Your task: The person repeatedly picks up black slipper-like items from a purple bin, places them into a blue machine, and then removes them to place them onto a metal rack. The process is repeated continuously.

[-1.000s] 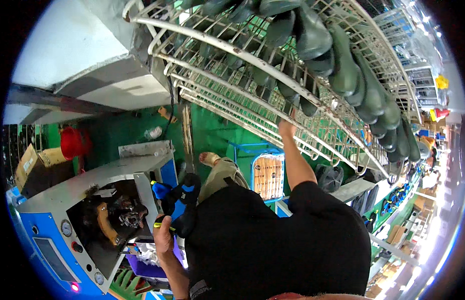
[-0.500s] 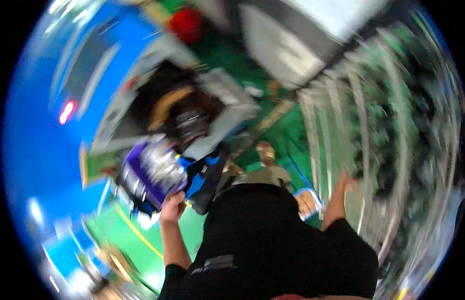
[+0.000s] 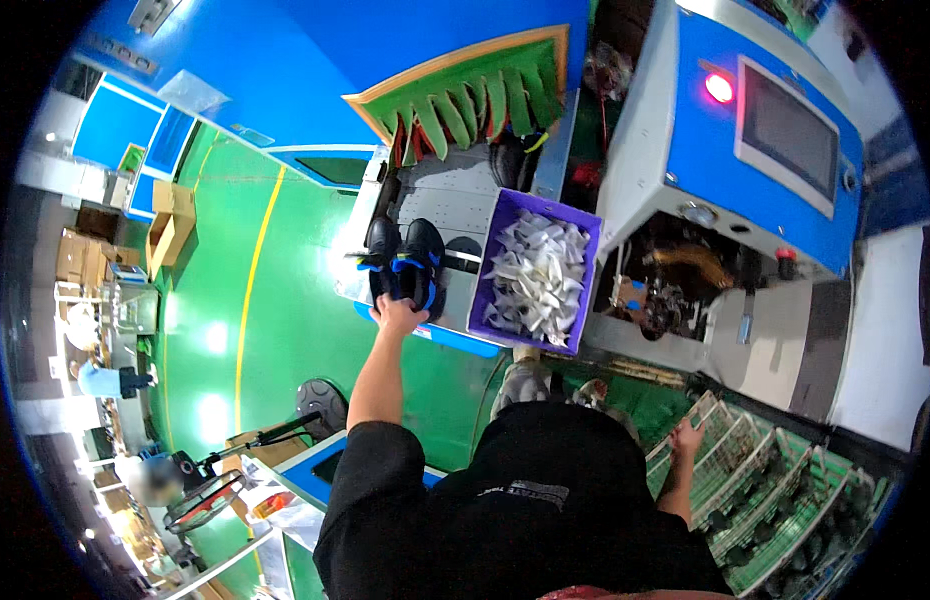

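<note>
Left hand [image 3: 397, 315] fingers grip pair of black shoes with blue trim [image 3: 405, 262], just left of purple plastic bin [image 3: 485, 300]. Shoes' long axis runs up-frame, toes away from the person. Right hand [image 3: 687, 437] fingers rest on metal wire rack [image 3: 745, 480]; closure unclear.

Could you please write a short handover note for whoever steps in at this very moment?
Left hand: gripping a pair of black shoes with blue trim, at the grey conveyor table.
Right hand: resting on the wire rack, holding nothing.
Purple bin of white paper pieces sits just right of the shoes.
Done: shoes brought to the table.
Left: releasing them; dark shoes remain on the rack.
</note>
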Demonstrator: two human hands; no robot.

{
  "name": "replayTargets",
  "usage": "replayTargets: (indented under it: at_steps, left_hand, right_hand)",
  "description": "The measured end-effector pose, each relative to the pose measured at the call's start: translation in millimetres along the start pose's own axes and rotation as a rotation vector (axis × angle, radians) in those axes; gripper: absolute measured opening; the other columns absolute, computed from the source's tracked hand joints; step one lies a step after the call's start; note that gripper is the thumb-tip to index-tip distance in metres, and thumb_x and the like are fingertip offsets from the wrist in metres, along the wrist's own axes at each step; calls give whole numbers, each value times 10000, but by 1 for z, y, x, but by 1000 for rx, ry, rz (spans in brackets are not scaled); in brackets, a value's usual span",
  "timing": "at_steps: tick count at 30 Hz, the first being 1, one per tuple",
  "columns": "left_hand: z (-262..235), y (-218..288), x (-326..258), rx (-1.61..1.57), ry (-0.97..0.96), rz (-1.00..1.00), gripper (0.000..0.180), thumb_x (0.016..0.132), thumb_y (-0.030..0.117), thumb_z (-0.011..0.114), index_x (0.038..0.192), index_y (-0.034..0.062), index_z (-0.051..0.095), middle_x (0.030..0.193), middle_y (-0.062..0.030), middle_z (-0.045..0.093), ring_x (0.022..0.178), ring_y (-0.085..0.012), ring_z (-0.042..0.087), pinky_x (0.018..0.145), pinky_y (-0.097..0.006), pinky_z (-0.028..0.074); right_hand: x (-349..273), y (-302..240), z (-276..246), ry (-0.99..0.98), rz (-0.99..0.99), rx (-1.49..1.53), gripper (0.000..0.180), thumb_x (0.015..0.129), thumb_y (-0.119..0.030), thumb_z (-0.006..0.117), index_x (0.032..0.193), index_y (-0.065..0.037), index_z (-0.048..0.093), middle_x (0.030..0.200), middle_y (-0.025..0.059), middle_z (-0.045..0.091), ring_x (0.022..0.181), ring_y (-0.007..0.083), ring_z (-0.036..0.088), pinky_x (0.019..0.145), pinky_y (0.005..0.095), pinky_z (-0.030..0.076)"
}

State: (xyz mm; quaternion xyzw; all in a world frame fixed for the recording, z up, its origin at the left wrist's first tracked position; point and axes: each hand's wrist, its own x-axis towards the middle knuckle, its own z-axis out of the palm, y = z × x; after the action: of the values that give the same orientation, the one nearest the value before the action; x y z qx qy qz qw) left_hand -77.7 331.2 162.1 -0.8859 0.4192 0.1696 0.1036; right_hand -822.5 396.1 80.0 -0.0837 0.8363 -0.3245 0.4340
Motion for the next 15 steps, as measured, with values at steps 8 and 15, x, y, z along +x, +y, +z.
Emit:
replayTargets:
  at_steps: [8, 15]
  left_hand:
    - [-3, -42, -41, -254, 139, -36, 558, 708, 565, 760, 1110, 180, 793, 1096, -146, 673, 1129, -331, 619, 1038, -495, 409]
    - [56, -158, -287, -327, 103, -211, 525, 650, 546, 764, 972, 134, 802, 1006, -128, 686, 1058, -322, 634, 944, -483, 478]
  right_hand:
    - [-46, -95, 69, -577, -149, -104, 844, 977, -89, 620, 1630, -61, 87, 804, 35, 509, 636, 137, 509, 514, 293, 395]
    - [-136, -169, 150, -863, -757, -925, 632, 981, -123, 597, 1559, -4, 373, 1338, 174, 626, 1052, 214, 641, 915, 334, 508]
